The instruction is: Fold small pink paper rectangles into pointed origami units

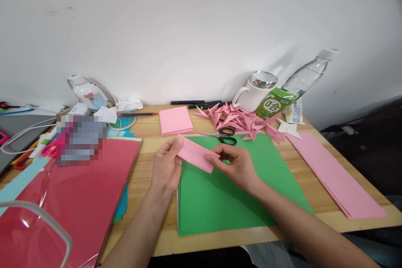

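A folded pink sheet of paper is held up between both hands, tilted down to the right, above a large green sheet of paper. My left hand pinches its left end between thumb and fingers. At the right end, my right hand grips the paper's edge in a pinch. Just behind lie black-handled scissors. A stack of square pink paper sits behind my left hand. Folded pink paper pieces with pointed tips are heaped behind the scissors.
Long pink paper strips lie at the right. A white mug, green carton and clear bottle stand at the back right. Black pens lie along the wall. A red sheet covers the left side, near a white bottle.
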`<state>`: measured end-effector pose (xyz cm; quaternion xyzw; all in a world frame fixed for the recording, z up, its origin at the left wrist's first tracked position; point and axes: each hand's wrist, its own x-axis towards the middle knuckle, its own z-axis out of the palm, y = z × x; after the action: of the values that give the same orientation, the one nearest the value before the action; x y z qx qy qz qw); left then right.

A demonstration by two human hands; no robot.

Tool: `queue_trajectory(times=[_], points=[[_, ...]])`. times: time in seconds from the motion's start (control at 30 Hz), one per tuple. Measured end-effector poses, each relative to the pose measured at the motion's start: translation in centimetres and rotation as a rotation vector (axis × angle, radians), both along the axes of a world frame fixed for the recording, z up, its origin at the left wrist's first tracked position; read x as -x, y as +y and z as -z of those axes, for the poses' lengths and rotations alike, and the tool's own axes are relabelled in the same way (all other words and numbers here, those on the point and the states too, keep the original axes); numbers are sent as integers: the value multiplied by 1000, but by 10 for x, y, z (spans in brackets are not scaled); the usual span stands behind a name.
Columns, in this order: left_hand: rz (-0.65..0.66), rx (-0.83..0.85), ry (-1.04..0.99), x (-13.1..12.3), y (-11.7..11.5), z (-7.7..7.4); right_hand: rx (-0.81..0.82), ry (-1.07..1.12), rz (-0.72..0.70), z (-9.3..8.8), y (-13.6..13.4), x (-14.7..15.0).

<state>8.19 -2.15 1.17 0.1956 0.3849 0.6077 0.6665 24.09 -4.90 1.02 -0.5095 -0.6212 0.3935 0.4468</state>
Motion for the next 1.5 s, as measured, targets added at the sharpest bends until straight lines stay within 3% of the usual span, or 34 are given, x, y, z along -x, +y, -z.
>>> queue_trajectory(times=[0.37, 0.6, 0.77, 0.97, 1.13, 1.33, 1.5], points=[[34, -67, 2, 0, 0, 5, 1, 171, 134, 4, 3, -7], [32, -61, 22, -1, 0, 5, 14, 198, 131, 4, 7, -7], [-40, -88, 135, -3, -1, 8, 87, 176, 87, 1, 15, -12], [-106, -165, 609, 0, -3, 9, 231, 131, -14, 4, 24, -23], [94, -180, 1054, 6, 0, 17, 330, -53, -118, 12, 29, -35], [127, -264, 1505, 3, -8, 22, 166, -439, -75, 16, 25, -29], [270, -369, 1838, -2, -14, 15, 71, -762, -131, 4, 19, -24]])
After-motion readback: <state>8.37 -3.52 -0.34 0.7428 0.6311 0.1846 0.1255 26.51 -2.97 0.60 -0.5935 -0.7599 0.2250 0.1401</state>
